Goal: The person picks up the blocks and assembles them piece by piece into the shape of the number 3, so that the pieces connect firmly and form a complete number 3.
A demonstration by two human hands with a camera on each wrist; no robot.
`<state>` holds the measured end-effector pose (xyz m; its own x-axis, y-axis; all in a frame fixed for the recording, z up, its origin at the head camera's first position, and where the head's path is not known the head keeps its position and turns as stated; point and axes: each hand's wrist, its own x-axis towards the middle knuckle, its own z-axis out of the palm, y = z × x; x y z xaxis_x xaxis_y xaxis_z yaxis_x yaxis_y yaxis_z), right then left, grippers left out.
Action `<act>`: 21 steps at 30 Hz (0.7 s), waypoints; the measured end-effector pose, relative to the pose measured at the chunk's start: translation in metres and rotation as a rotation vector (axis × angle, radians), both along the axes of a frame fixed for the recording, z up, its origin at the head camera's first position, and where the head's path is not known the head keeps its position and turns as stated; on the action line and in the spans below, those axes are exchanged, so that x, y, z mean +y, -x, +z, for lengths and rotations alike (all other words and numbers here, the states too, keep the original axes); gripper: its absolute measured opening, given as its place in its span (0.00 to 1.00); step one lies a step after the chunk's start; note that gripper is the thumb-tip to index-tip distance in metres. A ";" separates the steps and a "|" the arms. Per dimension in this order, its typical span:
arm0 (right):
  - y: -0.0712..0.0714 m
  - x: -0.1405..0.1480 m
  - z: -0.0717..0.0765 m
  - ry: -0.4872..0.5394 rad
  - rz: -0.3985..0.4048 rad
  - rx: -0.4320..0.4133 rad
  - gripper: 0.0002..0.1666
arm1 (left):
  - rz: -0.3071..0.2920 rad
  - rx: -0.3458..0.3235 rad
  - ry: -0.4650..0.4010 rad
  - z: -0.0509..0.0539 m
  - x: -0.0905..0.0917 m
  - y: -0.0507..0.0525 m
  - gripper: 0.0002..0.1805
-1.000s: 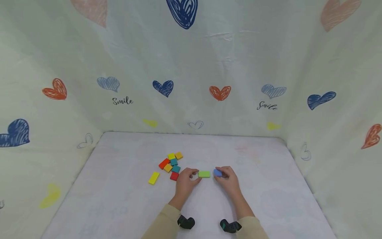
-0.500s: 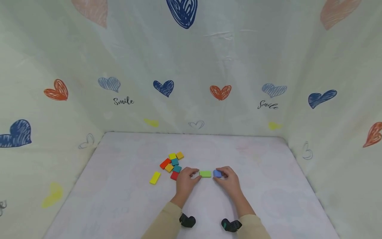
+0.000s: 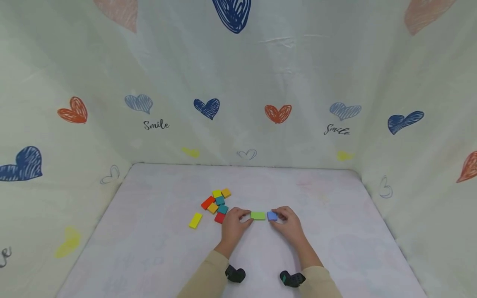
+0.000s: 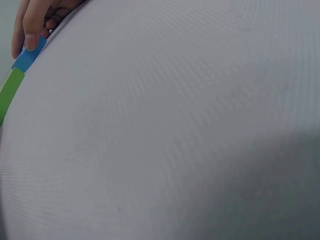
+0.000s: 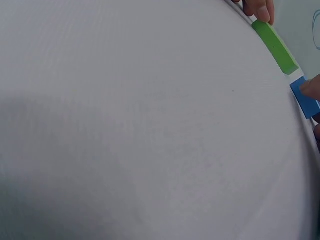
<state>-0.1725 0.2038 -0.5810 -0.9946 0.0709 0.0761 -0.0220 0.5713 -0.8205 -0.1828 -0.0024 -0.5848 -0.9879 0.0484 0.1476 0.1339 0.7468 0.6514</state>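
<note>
A light green rectangular block point(image 3: 258, 216) lies on the white table, its long side running left to right. My left hand point(image 3: 233, 225) pinches its left end between thumb and forefinger. Just to the right is a smaller blue block point(image 3: 272, 216), which my right hand point(image 3: 288, 225) grips between thumb and fingers. A narrow gap separates the two blocks, also seen in the right wrist view between the green block point(image 5: 276, 47) and the blue block point(image 5: 305, 98). In the left wrist view the right hand's fingers point(image 4: 32, 25) hold the blue block point(image 4: 29, 55) at the upper left corner.
Left of my left hand lies a loose cluster of red, orange point(image 3: 213, 207), yellow and teal blocks point(image 3: 220, 200). One red block point(image 3: 219, 218) is close to that hand. A yellow block point(image 3: 195, 220) lies apart, nearer the front. A heart-printed cloth point(image 3: 238, 82) rises behind the table.
The gap between the blue block and the green block has narrowed a little. Both hands keep their hold. The whole head view has shifted slightly.
</note>
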 end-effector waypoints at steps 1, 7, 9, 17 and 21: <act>0.000 0.000 -0.001 -0.003 -0.002 0.002 0.20 | -0.001 -0.001 -0.007 0.000 0.000 0.000 0.16; -0.001 0.001 -0.004 -0.018 -0.002 0.015 0.18 | 0.005 0.004 -0.013 0.002 0.001 -0.002 0.15; 0.000 0.001 -0.005 -0.022 0.000 0.021 0.18 | 0.007 0.015 -0.004 0.003 0.002 -0.002 0.15; 0.000 0.000 -0.008 -0.015 0.009 0.057 0.18 | 0.012 0.024 -0.010 0.003 0.001 -0.003 0.15; 0.000 0.000 -0.007 -0.018 0.013 0.067 0.18 | 0.009 0.023 -0.017 0.003 0.001 -0.003 0.15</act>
<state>-0.1723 0.2035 -0.5884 -0.9880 0.0561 0.1440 -0.0843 0.5852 -0.8065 -0.1802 -0.0010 -0.5813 -0.9845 0.0367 0.1715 0.1426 0.7367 0.6610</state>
